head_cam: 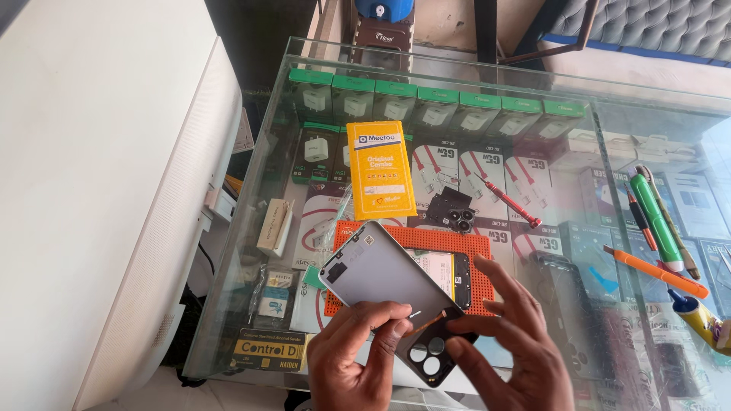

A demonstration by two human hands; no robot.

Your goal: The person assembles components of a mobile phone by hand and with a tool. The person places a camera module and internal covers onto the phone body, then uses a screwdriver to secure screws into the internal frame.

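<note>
I see my left hand (358,358) pinching the grey phone back cover (381,274) at its lower edge, the grip closed on it. My right hand (510,342) steadies the cover's dark camera-hole end (430,356), fingers pressed against it. The cover is held just above the glass bench (579,137), over the orange work mat (464,247). Its long axis runs diagonally, from upper left down to lower right, camera end toward me. Beyond it lie a yellow packet (381,169), a red screwdriver (509,199) and a black camera bezel (454,211).
</note>
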